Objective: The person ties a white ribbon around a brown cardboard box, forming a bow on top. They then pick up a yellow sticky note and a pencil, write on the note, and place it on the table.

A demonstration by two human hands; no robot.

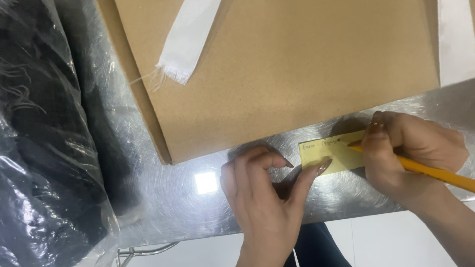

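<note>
A yellow slip (332, 154) lies on the steel tabletop (198, 207), just beside a cardboard box (277, 74). The left hand (264, 198) pins its edge with one fingertip, fingers spread. The right hand (413, 153) has its fingers pinching a yellow pencil (430, 170), tip on the slip.

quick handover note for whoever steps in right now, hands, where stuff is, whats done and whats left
Left hand: empty, one fingertip pinning the small yellow paper slip flat on the metal table.
Right hand: gripping an orange pencil, tip on the slip.
Placement: the slip lies just below the brown cardboard box; a white fabric strip lies on the box; a plastic-wrapped black bundle sits at the left.
Done: some writing along the slip's top edge.
Left: the rest of the slip is blank.
</note>
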